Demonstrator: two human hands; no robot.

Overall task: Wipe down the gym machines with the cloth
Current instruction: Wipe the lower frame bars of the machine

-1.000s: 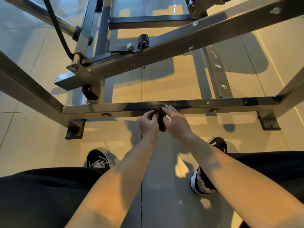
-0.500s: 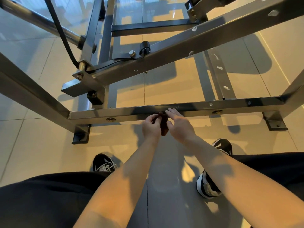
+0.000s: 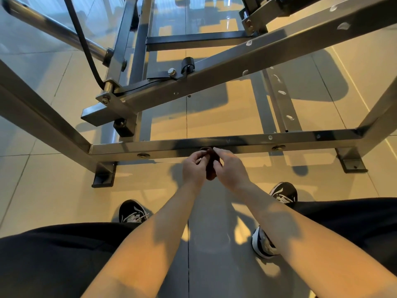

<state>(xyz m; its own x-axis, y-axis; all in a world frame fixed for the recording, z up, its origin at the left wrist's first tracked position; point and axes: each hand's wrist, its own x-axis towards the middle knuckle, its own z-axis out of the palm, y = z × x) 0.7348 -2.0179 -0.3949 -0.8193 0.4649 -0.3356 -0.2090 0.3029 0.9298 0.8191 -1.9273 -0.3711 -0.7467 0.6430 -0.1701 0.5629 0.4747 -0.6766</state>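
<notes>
pinching a small dark cloth (image 3: 211, 169) from both sides: left hand (image 3: 194, 166) with fingers curled onto it, right hand (image 3: 231, 168) with thumb and fingertips closed on its other edge. bunched between the two palms, top end at the near face of the low crossbar (image 3: 247, 142), the rest hanging below. probably gathered like this to make a firm wad before rubbing along the metal; hard to tell whether pressing on the bar yet. held low and at mid-bar, likely so as to work outward toward the bolt (image 3: 143, 155) on the left and its twin on the right. beyond the crossbar, a sloping beam (image 3: 236, 61) dotted with pale spots, perhaps marks left to wipe, and a black cable (image 3: 86, 50) running down to its low end. frame foot (image 3: 104, 176) flat on the tiled floor (image 3: 43, 190). nearest the camera, bare forearms stretched forward over dark trousers (image 3: 53, 254), black shoes (image 3: 133, 211) planted apart, seemingly for a low stance close to the frame.
</notes>
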